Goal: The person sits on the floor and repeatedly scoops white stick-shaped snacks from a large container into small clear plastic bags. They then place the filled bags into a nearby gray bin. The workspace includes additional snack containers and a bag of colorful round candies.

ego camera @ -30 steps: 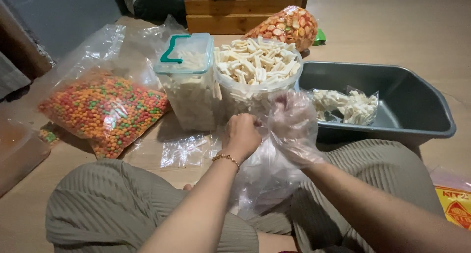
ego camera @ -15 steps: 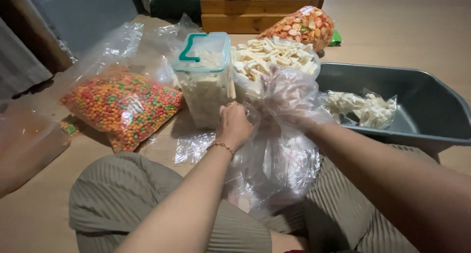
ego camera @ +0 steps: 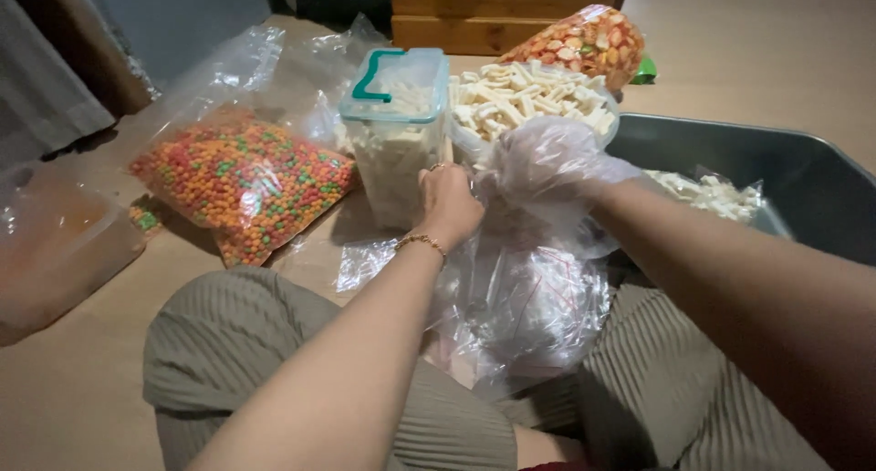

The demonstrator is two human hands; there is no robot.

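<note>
Clear plastic bag (ego camera: 534, 311) hangs over the seated person's lap, its mouth pinched shut in the left hand (ego camera: 449, 202) while the right hand (ego camera: 547, 165), sheathed in a thin plastic glove, closes on the bag's top edge just beside it. Directly beyond the grip stand a lidded clear container (ego camera: 397, 133) and an open bag of pale stick snacks (ego camera: 525, 97); left of it lies a bag of coloured puffed balls (ego camera: 242, 179), right of it a grey tub (ego camera: 812, 183)
</note>
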